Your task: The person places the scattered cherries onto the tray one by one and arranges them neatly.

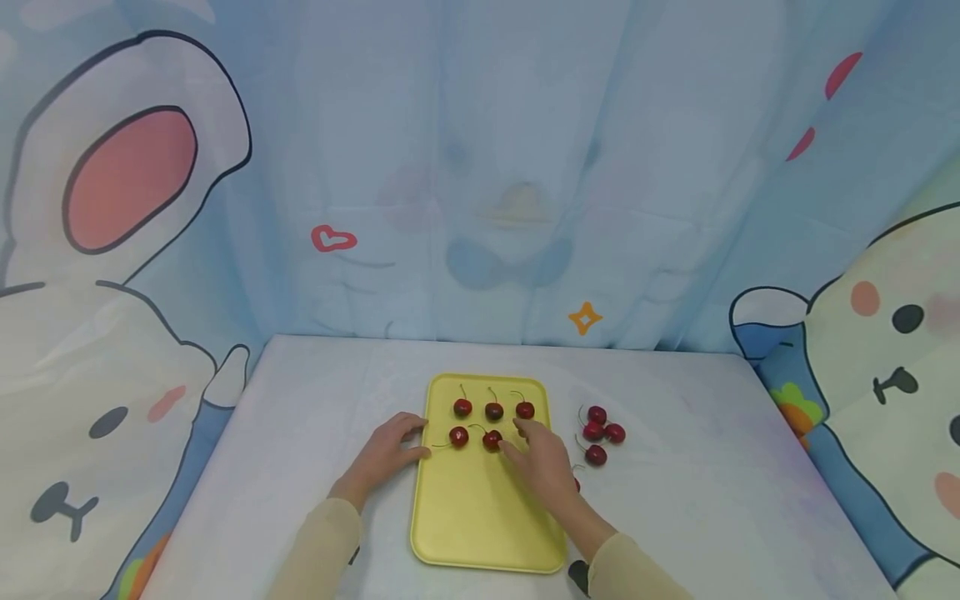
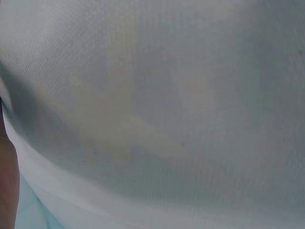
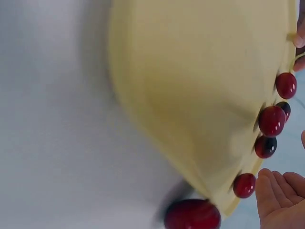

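A yellow tray (image 1: 480, 525) lies on the white-covered table with red stemmed cherries on its far half. Three form the far row, including a cherry (image 1: 462, 407) at left; two more, a left cherry (image 1: 458, 437) and a middle cherry (image 1: 492, 440), lie nearer. My right hand (image 1: 543, 467) hovers over the tray's right side, thumb tip right by the middle cherry, thumb and fingers apart. In the right wrist view its fingers (image 3: 281, 195) hold nothing. My left hand (image 1: 386, 454) rests its fingertips and thumb at the tray's left rim.
Right of the tray lies a loose group of several cherries (image 1: 593, 431). Another cherry (image 1: 577, 483) is partly hidden behind my right wrist. A blue printed curtain (image 1: 480, 167) hangs behind the table (image 1: 697, 467). The left wrist view is mostly pale cloth (image 2: 157, 114).
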### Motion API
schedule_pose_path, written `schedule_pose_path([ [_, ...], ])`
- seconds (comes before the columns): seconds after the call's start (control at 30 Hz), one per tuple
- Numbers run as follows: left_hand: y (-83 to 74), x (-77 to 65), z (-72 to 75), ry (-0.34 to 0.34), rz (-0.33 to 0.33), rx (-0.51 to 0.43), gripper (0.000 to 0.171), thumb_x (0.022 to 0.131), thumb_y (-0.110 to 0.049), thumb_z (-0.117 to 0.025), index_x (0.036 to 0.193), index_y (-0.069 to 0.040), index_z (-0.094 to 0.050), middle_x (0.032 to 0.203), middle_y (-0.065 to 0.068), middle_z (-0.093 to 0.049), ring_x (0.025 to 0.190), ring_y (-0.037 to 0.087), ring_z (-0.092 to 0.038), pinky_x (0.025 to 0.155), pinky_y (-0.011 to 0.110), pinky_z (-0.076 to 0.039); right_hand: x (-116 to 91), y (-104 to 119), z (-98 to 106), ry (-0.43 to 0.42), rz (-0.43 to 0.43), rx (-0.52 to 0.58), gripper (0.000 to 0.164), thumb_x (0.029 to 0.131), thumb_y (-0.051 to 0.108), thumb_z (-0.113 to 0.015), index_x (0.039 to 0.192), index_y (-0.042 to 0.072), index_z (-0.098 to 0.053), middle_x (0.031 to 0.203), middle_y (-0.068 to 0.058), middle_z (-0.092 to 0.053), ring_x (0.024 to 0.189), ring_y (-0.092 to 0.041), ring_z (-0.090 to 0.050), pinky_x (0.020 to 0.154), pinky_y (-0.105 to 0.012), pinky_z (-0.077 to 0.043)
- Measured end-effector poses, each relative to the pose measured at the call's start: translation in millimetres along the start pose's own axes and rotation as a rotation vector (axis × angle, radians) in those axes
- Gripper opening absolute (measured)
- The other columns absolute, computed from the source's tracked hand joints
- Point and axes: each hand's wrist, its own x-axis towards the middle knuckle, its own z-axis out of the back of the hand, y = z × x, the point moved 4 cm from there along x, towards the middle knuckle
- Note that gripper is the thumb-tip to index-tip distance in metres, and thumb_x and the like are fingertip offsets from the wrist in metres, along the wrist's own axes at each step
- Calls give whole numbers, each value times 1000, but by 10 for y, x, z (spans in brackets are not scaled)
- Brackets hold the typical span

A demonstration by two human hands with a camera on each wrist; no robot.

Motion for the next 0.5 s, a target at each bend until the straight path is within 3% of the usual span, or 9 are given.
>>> schedule_pose_path([
  [0.23,-10,5,5,-7,-5,-2,48,86,-22,-76,128,-5,-60,126,7,-59,117,23,-58,104,39,-47,-131,-217,197,5,-90,53,65,89,33,-73,139,0,-50,131,-20,-59,117,-36,-58,97,-50,-51],
  [0.5,-4,2,-1,-5,4,-13,49,86,-22,-76,129,-5,-60,126,8,-59,117,23,-58,104,40,-47,-335,-466,417,1,-135,45,65,88,34,-73,140,2,-50,138,-20,-54,117,-38,-58,96,-50,-52],
])
